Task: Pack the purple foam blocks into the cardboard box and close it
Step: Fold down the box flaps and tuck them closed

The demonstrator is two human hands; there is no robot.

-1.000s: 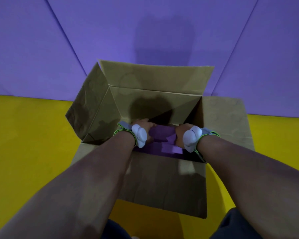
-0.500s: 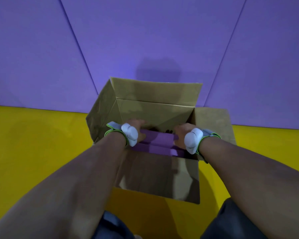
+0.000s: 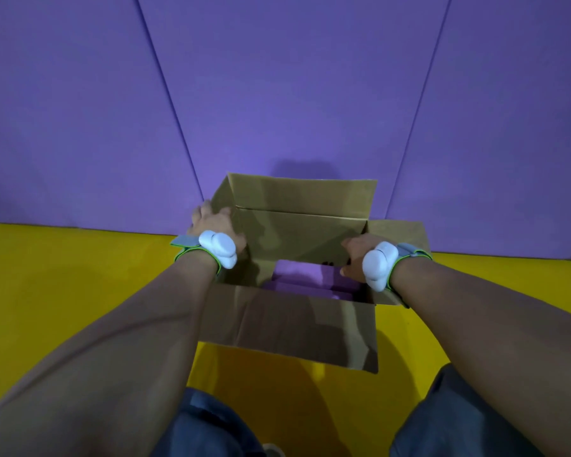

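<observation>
The cardboard box (image 3: 287, 328) stands open on the yellow floor in front of me. Purple foam blocks (image 3: 305, 280) lie stacked inside, low in the box. My left hand (image 3: 216, 224) grips the upright left flap (image 3: 223, 196), fingers on its outer side. My right hand (image 3: 356, 253) hovers over the box's right rim, above the blocks, with thumb and fingers apart and nothing between them. The right flap (image 3: 401, 232) lies folded outward. The back flap (image 3: 302, 192) stands up and the front flap hangs down toward me.
A purple padded wall (image 3: 277, 94) rises right behind the box. Yellow floor (image 3: 63, 275) spreads to both sides. My knees in blue trousers (image 3: 208, 423) sit below the box's front flap.
Both hands have come up out of the box and let go of the foam blocks. My left hand moved out to the left flap and took hold of it. My view has pulled back.
</observation>
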